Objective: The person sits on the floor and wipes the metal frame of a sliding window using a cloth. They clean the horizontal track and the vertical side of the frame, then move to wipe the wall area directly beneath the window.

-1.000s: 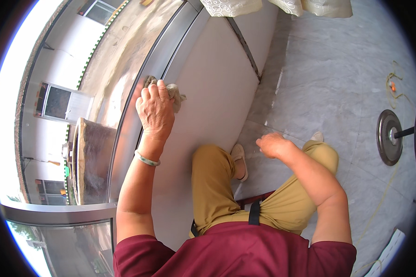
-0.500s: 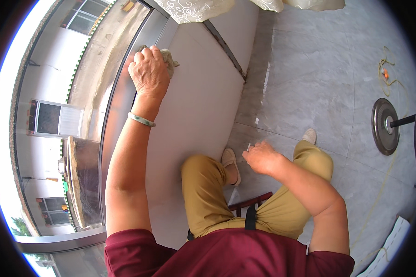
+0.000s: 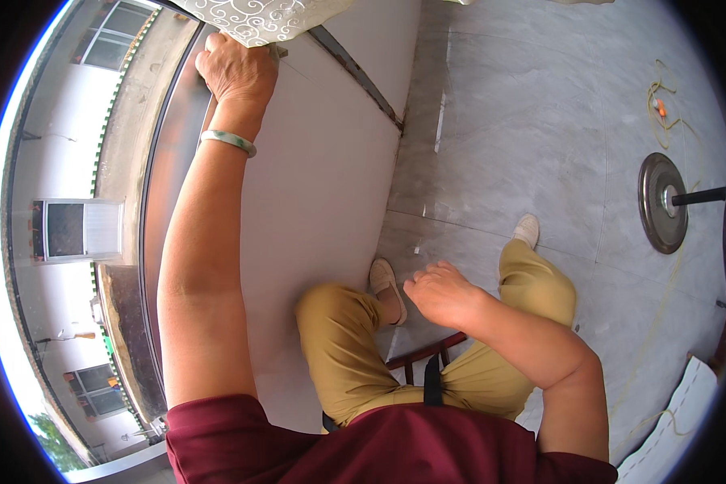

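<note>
My left hand (image 3: pixel 238 73) reaches far up along the white wall panel (image 3: pixel 315 185) beside the window frame (image 3: pixel 165 185). It presses a small greyish cloth (image 3: pixel 277 52) against the panel, and only an edge of the cloth shows past the fingers. A pale green bangle (image 3: pixel 227 141) sits on that wrist. A white patterned curtain (image 3: pixel 258 16) hangs just above the hand. My right hand (image 3: pixel 444 294) hovers over my knees in a loose fist, holding nothing.
I stand on a dark wooden stool (image 3: pixel 427 355) in tan trousers and pale shoes. A round weight plate on a bar (image 3: pixel 661 202) lies on the grey tiled floor (image 3: pixel 524 121) at right, with a yellow cord (image 3: pixel 661 105) and a white sheet (image 3: pixel 686 419).
My left hand has slid upward along the panel with the cloth, up to the curtain's hem. The right hand has dropped lower and curled its fingers in.
</note>
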Demonstrator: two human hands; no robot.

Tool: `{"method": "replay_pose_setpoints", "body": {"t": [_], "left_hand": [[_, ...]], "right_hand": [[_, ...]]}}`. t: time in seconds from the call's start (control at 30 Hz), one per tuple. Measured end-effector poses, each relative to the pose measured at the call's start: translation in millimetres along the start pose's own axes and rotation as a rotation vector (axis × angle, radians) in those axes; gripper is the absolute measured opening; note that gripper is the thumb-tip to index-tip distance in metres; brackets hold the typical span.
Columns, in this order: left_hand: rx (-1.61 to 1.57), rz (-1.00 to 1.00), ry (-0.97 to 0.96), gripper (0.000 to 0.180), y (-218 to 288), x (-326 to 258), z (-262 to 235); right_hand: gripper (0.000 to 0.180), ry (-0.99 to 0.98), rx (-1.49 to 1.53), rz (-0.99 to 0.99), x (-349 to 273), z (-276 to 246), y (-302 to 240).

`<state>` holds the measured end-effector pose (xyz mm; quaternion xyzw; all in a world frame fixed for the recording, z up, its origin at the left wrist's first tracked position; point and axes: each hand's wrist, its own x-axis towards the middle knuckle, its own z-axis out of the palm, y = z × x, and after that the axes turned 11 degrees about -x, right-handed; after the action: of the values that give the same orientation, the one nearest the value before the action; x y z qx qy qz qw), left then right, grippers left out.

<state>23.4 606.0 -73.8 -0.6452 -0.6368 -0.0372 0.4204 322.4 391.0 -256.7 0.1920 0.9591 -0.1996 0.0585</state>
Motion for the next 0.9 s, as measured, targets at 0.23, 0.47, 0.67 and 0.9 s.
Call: {"method": "replay_pose_setpoints", "body": {"t": [0.23,0.47,0.67,0.9], "left_hand": [[-0.029,-0.012,-0.068,0.019,0,6,7],[-0.129,0.085,-0.069,0.044,-19,-18,-13],[-0.146,0.038,-0.016,0.057,-28,-69,-44],[-0.236,-0.067,-0.015,0.057,-37,-141,-107]], "right_hand": [[0.020,-0.213,-0.020,0.052,17,0,9],[0.026,-0.304,-0.011,0.204,23,-7,46],[0.025,-0.369,0.026,0.270,25,-17,49],[0.030,-0.318,0.046,0.276,24,-5,67]]}}
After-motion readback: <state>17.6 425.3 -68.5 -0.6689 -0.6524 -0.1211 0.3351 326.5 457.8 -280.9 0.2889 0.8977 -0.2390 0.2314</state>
